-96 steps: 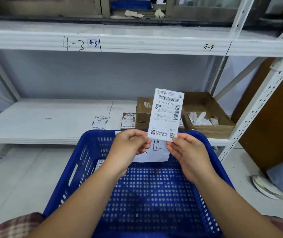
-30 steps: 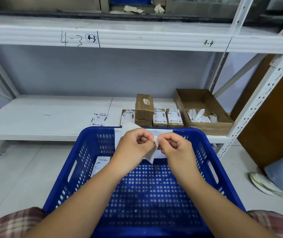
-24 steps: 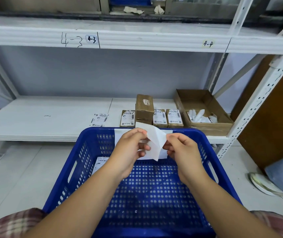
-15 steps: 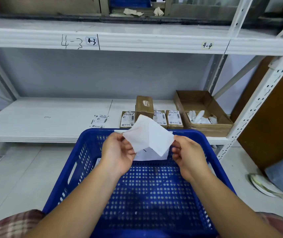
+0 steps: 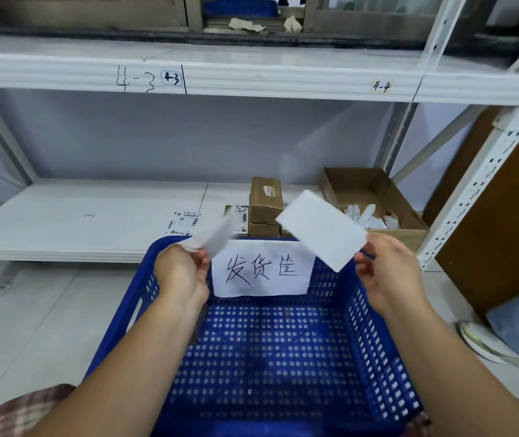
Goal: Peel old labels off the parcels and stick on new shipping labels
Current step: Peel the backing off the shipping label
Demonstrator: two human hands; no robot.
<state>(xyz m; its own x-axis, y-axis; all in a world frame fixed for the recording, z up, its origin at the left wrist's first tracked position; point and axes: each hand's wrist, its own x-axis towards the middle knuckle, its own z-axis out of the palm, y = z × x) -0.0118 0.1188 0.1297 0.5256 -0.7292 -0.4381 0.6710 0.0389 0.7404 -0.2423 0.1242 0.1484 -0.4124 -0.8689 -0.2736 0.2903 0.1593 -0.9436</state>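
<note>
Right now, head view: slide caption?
Left hand pinches a blurred sheet, right hand a white sheet, over the basket; parcels on the shelf.

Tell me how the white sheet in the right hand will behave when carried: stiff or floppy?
The white sheet is probably light and fairly stiff: the right hand pinches only one end, yet it stands out flat without drooping. Being thin, it may flutter when moved quickly. One face may be sticky; the picture cannot confirm this.

A white label [image 5: 321, 230], blank side up and tilted, is pinched at one corner by the right hand [image 5: 387, 269]. A blurred sheet [image 5: 217, 236], perhaps its backing, is in the left hand [image 5: 182, 272]. Small brown parcels [image 5: 266, 200] stand near the front edge of the shelf [image 5: 94, 216].
</note>
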